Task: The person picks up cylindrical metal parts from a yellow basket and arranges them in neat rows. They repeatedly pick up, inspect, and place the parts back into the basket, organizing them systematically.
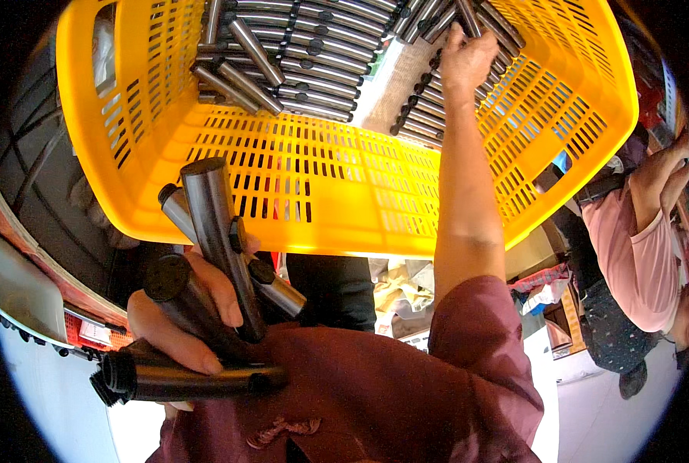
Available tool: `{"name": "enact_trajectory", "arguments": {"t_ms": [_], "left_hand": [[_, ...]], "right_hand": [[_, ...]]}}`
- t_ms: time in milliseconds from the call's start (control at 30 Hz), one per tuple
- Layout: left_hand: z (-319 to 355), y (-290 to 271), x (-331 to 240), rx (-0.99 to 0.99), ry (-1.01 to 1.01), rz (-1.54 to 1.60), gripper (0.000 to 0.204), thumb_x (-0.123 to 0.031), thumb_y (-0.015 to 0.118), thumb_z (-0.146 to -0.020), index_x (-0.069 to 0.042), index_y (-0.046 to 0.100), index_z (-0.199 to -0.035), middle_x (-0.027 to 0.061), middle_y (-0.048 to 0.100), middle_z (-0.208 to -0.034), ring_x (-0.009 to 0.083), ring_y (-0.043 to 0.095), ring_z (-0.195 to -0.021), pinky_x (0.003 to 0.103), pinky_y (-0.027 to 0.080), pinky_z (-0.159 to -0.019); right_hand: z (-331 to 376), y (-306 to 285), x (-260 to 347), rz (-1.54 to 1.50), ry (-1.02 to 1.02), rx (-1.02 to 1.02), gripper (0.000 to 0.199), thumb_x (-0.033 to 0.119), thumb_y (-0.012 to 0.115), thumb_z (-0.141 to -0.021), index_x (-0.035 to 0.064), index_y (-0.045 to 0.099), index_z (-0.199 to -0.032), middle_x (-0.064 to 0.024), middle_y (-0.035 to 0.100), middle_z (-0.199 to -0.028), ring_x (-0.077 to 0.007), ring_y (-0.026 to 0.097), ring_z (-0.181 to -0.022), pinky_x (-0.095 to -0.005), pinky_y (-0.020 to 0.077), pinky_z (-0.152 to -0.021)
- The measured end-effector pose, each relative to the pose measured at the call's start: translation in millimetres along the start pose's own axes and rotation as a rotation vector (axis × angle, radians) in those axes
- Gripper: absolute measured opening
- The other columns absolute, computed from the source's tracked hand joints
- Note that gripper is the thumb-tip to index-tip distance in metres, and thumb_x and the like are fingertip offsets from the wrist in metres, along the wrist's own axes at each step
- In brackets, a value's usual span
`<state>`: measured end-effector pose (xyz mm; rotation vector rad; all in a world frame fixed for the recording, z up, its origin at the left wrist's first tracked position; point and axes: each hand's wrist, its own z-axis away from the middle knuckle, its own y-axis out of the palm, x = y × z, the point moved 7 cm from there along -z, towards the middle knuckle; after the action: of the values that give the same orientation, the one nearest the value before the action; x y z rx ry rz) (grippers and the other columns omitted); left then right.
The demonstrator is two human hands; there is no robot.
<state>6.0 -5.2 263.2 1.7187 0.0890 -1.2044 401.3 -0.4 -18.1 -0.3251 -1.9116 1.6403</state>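
My left hand [178, 309] is closed around a bundle of several dark metal tubes [213, 231] with black end caps, held near my chest at lower left. My right hand [468, 58] reaches far into a yellow slotted plastic crate [313, 193] and grips one of the metal tubes [468, 19] at the top of the right-hand stack. Inside the crate lie two stacks of the same shiny tubes, one on the left [298, 69] and one on the right [429, 108], with a strip of bare crate floor between them.
A person in a pink sleeve [638, 255] stands at the right, hands raised near the crate's corner. A dark ribbed surface [43, 177] lies left of the crate. Boxes and cloth sit on the floor below, around [545, 293].
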Motion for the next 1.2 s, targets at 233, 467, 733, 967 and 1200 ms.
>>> {"name": "enact_trajectory", "arguments": {"t_ms": [233,467,733,967,1200], "left_hand": [[-4.0,-3.2,6.5,0.020,-0.003,0.022,0.028,-0.042,0.079,-0.074,-0.021,0.070,-0.092,0.0200,0.057,-0.104,0.0457,0.055,-0.098,0.061,0.040,-0.093],[-1.1,-14.0,22.2,0.026,-0.011,0.046,0.027,-0.042,0.078,-0.075,-0.021,0.070,-0.091,0.0204,0.057,-0.103,0.0463,0.055,-0.098,0.060,0.041,-0.092],[-8.9,-7.9,48.7,-0.041,-0.047,-0.007,0.026,-0.041,0.078,-0.075,-0.021,0.070,-0.090,0.0209,0.057,-0.103,0.0471,0.055,-0.098,0.060,0.042,-0.091],[-7.0,-9.0,45.8,-0.080,-0.042,-0.006,0.026,-0.041,0.078,-0.076,-0.021,0.071,-0.090,0.0213,0.057,-0.102,0.0477,0.055,-0.099,0.060,0.043,-0.090],[-0.6,-11.5,38.4,-0.186,-0.042,0.047,0.025,-0.041,0.077,-0.076,-0.020,0.071,-0.089,0.0217,0.057,-0.101,0.0484,0.054,-0.099,0.060,0.043,-0.090]], "right_hand": [[-38.3,10.6,-30.4,0.449,-0.258,0.246,0.043,0.046,0.066,-0.084,0.0071,0.065,-0.102,-0.0193,0.061,-0.108,-0.0425,0.059,-0.099,-0.0507,0.0519,-0.081],[-28.7,-2.9,-43.1,-0.118,-0.068,0.262,0.038,0.037,0.069,-0.083,0.0053,0.066,-0.104,-0.0139,0.068,-0.076,-0.0360,0.066,-0.071,-0.0422,0.0530,-0.069],[-4.1,0.8,8.8,0.136,0.007,0.133,0.046,0.042,0.070,-0.082,0.0018,0.059,-0.100,-0.0190,0.064,-0.097,-0.0397,0.063,-0.093,-0.0491,0.0502,-0.079],[-8.2,10.2,14.7,0.086,-0.145,0.086,0.045,0.044,0.069,-0.083,0.0040,0.059,-0.101,-0.0171,0.064,-0.100,-0.0393,0.063,-0.092,-0.0468,0.0508,-0.079],[-74.2,15.6,20.1,0.207,0.016,0.368,0.042,0.039,0.047,-0.096,0.0019,0.065,-0.101,-0.0266,0.066,-0.099,-0.0445,0.062,-0.092,-0.0500,0.0500,-0.082]]}}
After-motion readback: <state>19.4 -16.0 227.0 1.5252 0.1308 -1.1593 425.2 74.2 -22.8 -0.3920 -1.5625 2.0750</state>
